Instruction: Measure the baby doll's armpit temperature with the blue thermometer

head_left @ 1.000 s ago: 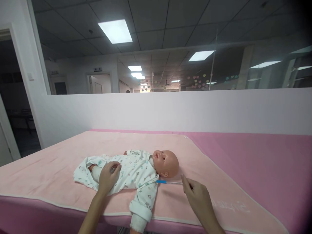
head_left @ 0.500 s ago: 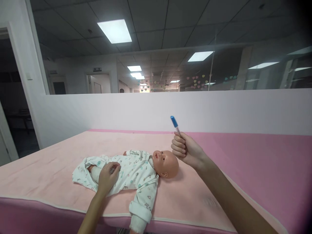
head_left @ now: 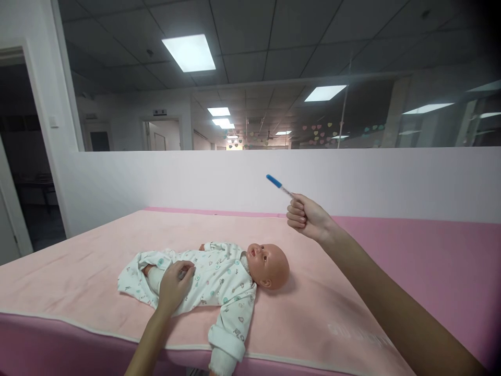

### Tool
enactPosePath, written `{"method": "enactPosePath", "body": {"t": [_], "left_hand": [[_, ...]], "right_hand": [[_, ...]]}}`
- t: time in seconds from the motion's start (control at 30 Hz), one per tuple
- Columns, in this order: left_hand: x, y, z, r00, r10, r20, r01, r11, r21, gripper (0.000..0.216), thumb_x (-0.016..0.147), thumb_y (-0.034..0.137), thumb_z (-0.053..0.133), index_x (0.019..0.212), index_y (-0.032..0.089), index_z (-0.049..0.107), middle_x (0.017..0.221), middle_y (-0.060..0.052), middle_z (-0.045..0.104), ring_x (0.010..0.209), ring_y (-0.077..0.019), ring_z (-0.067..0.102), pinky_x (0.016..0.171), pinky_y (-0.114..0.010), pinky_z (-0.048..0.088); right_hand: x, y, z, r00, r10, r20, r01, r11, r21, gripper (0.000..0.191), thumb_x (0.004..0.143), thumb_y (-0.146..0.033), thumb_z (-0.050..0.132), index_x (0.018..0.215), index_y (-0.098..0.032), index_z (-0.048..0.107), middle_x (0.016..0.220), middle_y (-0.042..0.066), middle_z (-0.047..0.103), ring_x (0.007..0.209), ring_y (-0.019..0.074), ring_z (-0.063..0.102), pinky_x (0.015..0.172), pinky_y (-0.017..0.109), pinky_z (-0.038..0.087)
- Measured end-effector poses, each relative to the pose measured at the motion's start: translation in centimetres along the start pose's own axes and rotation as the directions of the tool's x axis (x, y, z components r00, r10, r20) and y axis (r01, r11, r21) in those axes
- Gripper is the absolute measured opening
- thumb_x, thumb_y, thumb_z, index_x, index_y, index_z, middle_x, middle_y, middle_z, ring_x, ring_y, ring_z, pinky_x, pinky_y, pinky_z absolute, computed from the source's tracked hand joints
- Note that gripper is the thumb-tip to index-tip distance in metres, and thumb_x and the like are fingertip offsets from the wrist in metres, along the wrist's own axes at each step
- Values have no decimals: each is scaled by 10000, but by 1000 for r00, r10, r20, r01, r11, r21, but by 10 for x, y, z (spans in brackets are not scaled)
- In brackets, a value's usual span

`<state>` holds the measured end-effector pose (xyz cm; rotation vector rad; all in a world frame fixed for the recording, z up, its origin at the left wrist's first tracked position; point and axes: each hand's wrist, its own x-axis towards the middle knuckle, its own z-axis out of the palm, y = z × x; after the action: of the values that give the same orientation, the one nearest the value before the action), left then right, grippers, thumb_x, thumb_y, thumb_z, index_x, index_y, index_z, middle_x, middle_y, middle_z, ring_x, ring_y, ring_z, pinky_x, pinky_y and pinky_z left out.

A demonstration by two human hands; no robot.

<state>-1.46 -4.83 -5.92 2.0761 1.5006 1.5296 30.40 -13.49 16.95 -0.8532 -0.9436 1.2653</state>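
Observation:
A baby doll (head_left: pixel 270 265) lies on its back, its head to the right, dressed in a white printed garment (head_left: pixel 211 282). My left hand (head_left: pixel 176 282) rests over its lower belly with bent fingers drawn in towards the thumb. Something greyish shows in the gap there, too unclear to name. Raised above and to the right of the doll's head, my right hand (head_left: pixel 307 216) is closed round the lower end of a slim thermometer (head_left: pixel 274 181). Its blue end points up and to the left, clear of everything. One doll sleeve hangs over the near edge.
Under the doll, a peach mat (head_left: pixel 94 266) covers much of a pink padded table (head_left: pixel 422 256). Behind it stands a low white wall (head_left: pixel 219 177) with a wide glass window above. At the left is an open doorway (head_left: pixel 35 156).
My right hand has risen and moved slightly right, away from the doll's head. The thermometer has tipped further to the left. My left hand stays on the doll.

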Motion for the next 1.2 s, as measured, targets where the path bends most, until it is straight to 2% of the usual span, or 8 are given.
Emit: {"method": "enactPosePath", "body": {"t": [0.13, 0.3, 0.57, 0.73, 0.87, 1.0, 1.13, 1.2], "left_hand": [[0, 0, 0, 1000, -8, -4, 8, 1000, 8, 208, 751, 365, 502, 801, 210, 632, 809, -19, 652, 796, -182, 577, 732, -294, 440], [0, 2, -1, 1000, -4, 1, 4, 1000, 9, 199, 754, 348, 497, 789, 205, 631, 799, -15, 648, 785, -173, 573, 728, -285, 434], [0, 4, -1, 1000, -17, -8, 17, 1000, -8, 190, 758, 347, 498, 785, 209, 626, 793, -12, 642, 786, -172, 562, 729, -291, 424], [0, 4, -2, 1000, -13, -6, 13, 1000, 2, 195, 763, 352, 497, 793, 211, 628, 799, -13, 642, 787, -172, 561, 722, -291, 421], [-1, 5, -2, 1000, -19, -7, 19, 1000, 7, 189, 763, 350, 501, 796, 213, 628, 794, -5, 642, 781, -166, 562, 727, -288, 421], [0, 3, -2, 1000, -10, -12, 10, 1000, 9, 189, 756, 351, 507, 788, 210, 629, 787, -8, 643, 778, -169, 564, 723, -287, 424], [0, 0, -1, 1000, -1, -11, 1, 1000, 1, 178, 757, 339, 512, 792, 208, 626, 792, -11, 643, 780, -173, 564, 733, -294, 425], [0, 0, -1, 1000, -6, -10, 6, 1000, -3, 171, 758, 337, 514, 793, 211, 625, 798, -9, 644, 786, -172, 565, 734, -294, 425]], "right_hand": [[-1, 5, 4, 996, -14, 89, 19, 998, -62, 505, 788, -528, 520, 524, -195, 249, 431, -95, 209, 344, 23, 189, 303, 146, 163], [-7, 4, 10, 986, -88, 142, 100, 992, -81, 329, 828, -429, 517, 642, -175, 421, 537, -64, 373, 372, 11, 251, 330, 135, 224], [-13, -4, 17, 983, -55, 174, 86, 980, -177, 363, 854, -321, 436, 546, -186, 302, 444, -74, 272, 360, 36, 221, 330, 160, 207], [-15, 9, 13, 954, -171, 245, 219, 957, -187, 454, 846, -376, 418, 494, -202, 192, 394, -84, 170, 351, 44, 148, 337, 183, 158], [-19, 47, 16, 963, 64, 263, 101, 816, -569, 484, 769, -410, 536, 440, -197, 252, 379, -85, 225, 364, 24, 138, 364, 199, 112], [-25, 58, 24, 974, 5, 225, 127, 813, -568, 477, 795, -406, 482, 441, -199, 239, 388, -88, 195, 371, 25, 145, 386, 205, 126], [-23, 54, 21, 958, 120, 260, 60, 803, -593, 464, 792, -395, 477, 452, -204, 225, 390, -87, 196, 370, 27, 148, 386, 210, 128], [-18, 55, 16, 971, 69, 228, 90, 780, -619, 456, 795, -397, 463, 459, -205, 221, 395, -85, 191, 374, 28, 141, 387, 214, 116]]}}
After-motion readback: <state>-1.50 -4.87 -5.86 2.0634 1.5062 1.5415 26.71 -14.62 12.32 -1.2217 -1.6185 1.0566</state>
